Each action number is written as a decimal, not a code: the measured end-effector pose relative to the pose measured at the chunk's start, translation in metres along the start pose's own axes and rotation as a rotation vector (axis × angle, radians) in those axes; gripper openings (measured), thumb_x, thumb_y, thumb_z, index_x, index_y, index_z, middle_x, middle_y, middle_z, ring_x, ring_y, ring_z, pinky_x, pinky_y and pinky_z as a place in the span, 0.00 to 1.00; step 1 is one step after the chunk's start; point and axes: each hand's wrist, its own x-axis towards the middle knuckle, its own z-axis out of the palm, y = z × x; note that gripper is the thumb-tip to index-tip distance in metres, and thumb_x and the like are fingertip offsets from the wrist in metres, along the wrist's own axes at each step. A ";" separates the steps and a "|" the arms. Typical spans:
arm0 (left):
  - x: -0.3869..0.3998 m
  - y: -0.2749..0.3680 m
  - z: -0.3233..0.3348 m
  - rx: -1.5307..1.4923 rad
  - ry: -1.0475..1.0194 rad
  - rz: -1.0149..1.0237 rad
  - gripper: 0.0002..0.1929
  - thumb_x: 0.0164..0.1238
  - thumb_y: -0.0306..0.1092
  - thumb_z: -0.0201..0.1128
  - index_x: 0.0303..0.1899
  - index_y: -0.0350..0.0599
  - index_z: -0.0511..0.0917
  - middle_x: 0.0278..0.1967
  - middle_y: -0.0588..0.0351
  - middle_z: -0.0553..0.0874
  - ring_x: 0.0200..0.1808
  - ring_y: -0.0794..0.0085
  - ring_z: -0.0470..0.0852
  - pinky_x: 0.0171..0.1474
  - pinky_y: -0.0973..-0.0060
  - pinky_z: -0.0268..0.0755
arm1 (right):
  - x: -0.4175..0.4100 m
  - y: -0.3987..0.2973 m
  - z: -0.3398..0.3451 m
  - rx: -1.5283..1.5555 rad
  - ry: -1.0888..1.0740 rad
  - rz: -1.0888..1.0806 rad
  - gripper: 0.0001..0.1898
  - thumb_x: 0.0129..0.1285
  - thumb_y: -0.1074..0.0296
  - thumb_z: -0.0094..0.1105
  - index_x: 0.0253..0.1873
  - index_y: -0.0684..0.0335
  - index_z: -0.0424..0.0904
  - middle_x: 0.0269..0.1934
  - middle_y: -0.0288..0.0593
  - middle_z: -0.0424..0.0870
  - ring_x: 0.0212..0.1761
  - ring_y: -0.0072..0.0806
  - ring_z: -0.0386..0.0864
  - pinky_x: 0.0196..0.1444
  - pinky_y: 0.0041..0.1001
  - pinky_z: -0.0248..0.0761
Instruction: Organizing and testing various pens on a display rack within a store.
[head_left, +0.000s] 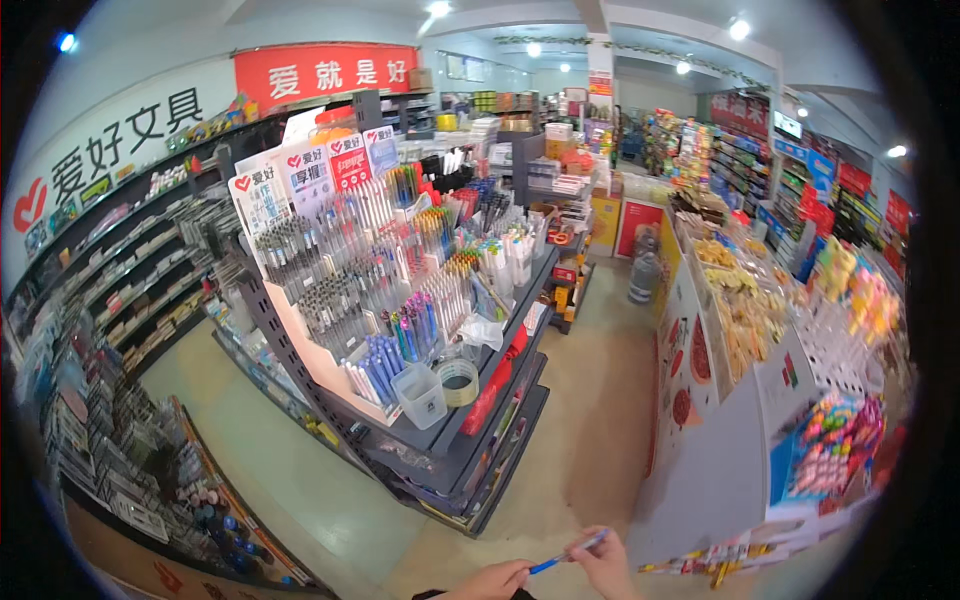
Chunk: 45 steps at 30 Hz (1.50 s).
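A blue pen (549, 564) is held between my two hands low in the view. The fingertips of my left hand (491, 581) pinch its lower blue end. My right hand (600, 562) grips the paler upper end between thumb and fingers. Ahead stands a dark shelf unit carrying a tiered pen display (352, 277) packed with many pens. At its near corner sits a translucent plastic cup (420, 396), beside a roll of clear tape (457, 381). Blue pens (384, 358) fill the front row just behind the cup.
Along the right runs a white counter (701, 465) topped with bagged snacks (739, 300). Colourful packets (836, 442) hang at its near end. A red plastic bag (495, 382) lies on the shelf edge. Hanging goods and a low rack (225, 487) line the left. A large water bottle (643, 274) stands on the aisle floor.
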 end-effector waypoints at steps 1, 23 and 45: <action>0.014 0.001 0.000 -0.018 0.017 -0.009 0.15 0.68 0.40 0.51 0.48 0.40 0.75 0.42 0.45 0.80 0.45 0.55 0.78 0.49 0.65 0.68 | 0.012 -0.005 -0.012 0.034 0.004 0.001 0.14 0.60 0.80 0.55 0.49 0.65 0.66 0.36 0.40 0.76 0.38 0.24 0.75 0.43 0.22 0.70; 0.211 0.072 -0.167 -0.087 0.643 0.437 0.12 0.65 0.39 0.57 0.44 0.41 0.78 0.32 0.47 0.82 0.30 0.58 0.80 0.34 0.70 0.72 | 0.338 -0.097 0.063 -0.031 -0.487 -0.098 0.21 0.57 0.81 0.55 0.53 0.61 0.59 0.37 0.47 0.79 0.41 0.32 0.79 0.45 0.31 0.73; 0.240 0.098 -0.145 0.025 1.376 -0.023 0.06 0.61 0.30 0.60 0.35 0.39 0.81 0.26 0.53 0.83 0.27 0.72 0.81 0.32 0.79 0.72 | 0.504 -0.133 0.122 0.421 -1.047 -0.010 0.32 0.62 0.83 0.48 0.68 0.54 0.47 0.46 0.48 0.75 0.50 0.43 0.78 0.42 0.32 0.76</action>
